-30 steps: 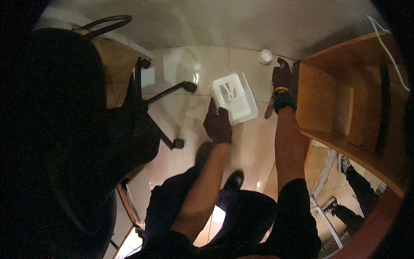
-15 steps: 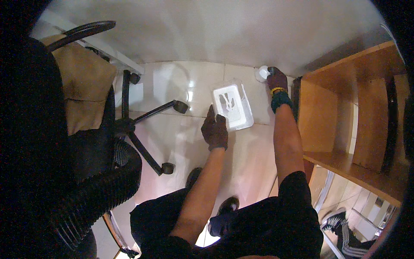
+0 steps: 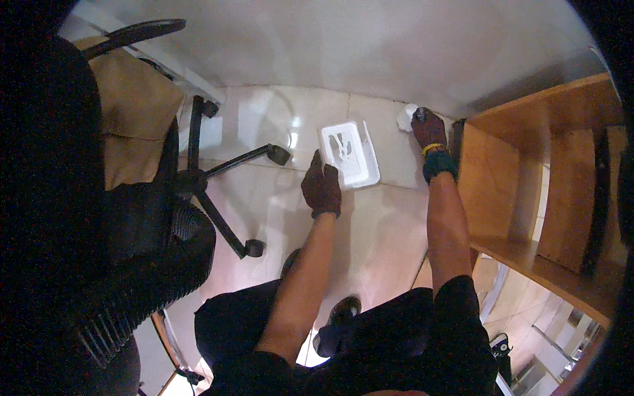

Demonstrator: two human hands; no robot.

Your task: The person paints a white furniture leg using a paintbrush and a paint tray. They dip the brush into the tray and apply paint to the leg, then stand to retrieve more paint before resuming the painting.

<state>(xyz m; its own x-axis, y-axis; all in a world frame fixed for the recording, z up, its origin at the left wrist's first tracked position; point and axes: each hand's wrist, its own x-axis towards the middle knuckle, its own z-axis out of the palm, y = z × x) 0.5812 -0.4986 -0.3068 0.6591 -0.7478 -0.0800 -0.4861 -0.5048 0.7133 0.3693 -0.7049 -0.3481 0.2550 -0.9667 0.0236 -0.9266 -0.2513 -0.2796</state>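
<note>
Left hand: gloved in dark cloth, the left hand (image 3: 321,187) is at the lower left edge of the tray, one finger along the outside and the thumb near the rim; it looks narrowed on that edge in a pinch.
Tray: the rectangular white plastic tray (image 3: 365,173) with a clear rim is ahead of the person, between the two hands. Whitish streaks and grey patches show inside it; what they are is unclear. Whether it rests on the tiled floor (image 3: 389,211) or is held just above cannot be told.
Right hand: gloved too, with a yellow band (image 3: 432,148) and a green cuff (image 3: 440,165) at the wrist, the right hand (image 3: 429,129) reaches toward the foot of the wall (image 3: 343,43). Its fingers meet the white round object there; whether they close around it I cannot tell.
White round object: the small white round object (image 3: 405,118), partly behind the fingers, is near the wall and apart from the tray.
Progress: by my reading, the tray is in hand and the right hand has reached the object; the object is not in the tray, and nothing shows it lifted clear.
Wooden shelf unit: the shelf unit (image 3: 492,181) stands just right of the right forearm.
Chair base: a black castered base (image 3: 191,181) is at left.
</note>
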